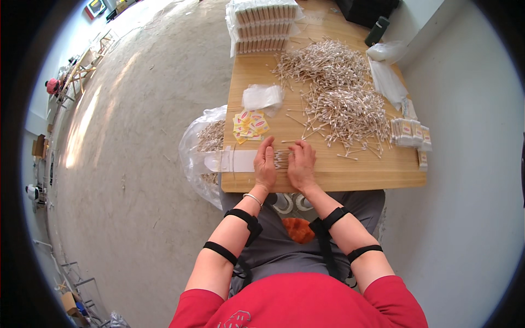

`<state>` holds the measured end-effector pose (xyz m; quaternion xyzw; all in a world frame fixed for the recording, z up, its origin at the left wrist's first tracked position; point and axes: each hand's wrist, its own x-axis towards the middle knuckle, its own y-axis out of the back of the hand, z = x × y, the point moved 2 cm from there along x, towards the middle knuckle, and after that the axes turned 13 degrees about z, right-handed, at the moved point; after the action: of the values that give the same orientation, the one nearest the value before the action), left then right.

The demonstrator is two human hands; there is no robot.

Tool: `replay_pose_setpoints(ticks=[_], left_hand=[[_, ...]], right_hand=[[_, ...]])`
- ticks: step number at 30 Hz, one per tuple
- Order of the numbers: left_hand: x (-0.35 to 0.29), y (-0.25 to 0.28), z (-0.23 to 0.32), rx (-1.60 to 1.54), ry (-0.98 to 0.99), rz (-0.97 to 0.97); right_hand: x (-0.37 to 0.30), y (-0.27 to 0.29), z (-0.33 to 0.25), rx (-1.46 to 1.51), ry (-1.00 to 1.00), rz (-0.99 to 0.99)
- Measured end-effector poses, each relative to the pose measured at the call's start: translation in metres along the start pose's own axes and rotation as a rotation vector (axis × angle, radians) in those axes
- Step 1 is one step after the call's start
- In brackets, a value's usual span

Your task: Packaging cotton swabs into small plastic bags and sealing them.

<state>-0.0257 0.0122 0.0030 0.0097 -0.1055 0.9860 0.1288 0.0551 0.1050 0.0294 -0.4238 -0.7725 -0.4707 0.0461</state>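
Observation:
A short row of cotton swabs (281, 159) lies side by side between my two hands near the table's front edge. My left hand (266, 165) closes in on the row from the left, its fingers together. From the right, my right hand (302, 164) presses against the same swabs with bent fingers. Under and beside my left hand runs a flat white strip (244, 161), reaching past the table's left edge. Parts of the swabs are hidden by my fingers.
A big loose heap of swabs (350, 104) spreads behind my right hand. Yellow-and-white cards (250, 127) and clear bags (262, 97) lie behind my left. Packed bundles (265, 27) stand at the back, small packs (407, 133) at right. A plastic sack (191, 134) of swabs adjoins the left edge.

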Motion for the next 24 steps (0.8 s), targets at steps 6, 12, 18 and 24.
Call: replay_pose_setpoints(ticks=[6, 12, 18, 24], left_hand=[[0.0, 0.0, 0.003, 0.012, 0.016, -0.024], [0.001, 0.0, 0.003, 0.024, 0.02, -0.061], [0.001, 0.001, 0.001, -0.014, 0.04, -0.045], [-0.001, -0.001, 0.005, 0.042, 0.035, -0.074]], right_hand=[[0.005, -0.01, 0.008, 0.576, -0.336, 0.204], [0.005, -0.014, 0.003, 0.786, -0.416, 0.09], [-0.013, 0.009, 0.004, -0.029, 0.197, -0.168], [-0.017, 0.013, -0.006, -0.261, 0.313, -0.293]])
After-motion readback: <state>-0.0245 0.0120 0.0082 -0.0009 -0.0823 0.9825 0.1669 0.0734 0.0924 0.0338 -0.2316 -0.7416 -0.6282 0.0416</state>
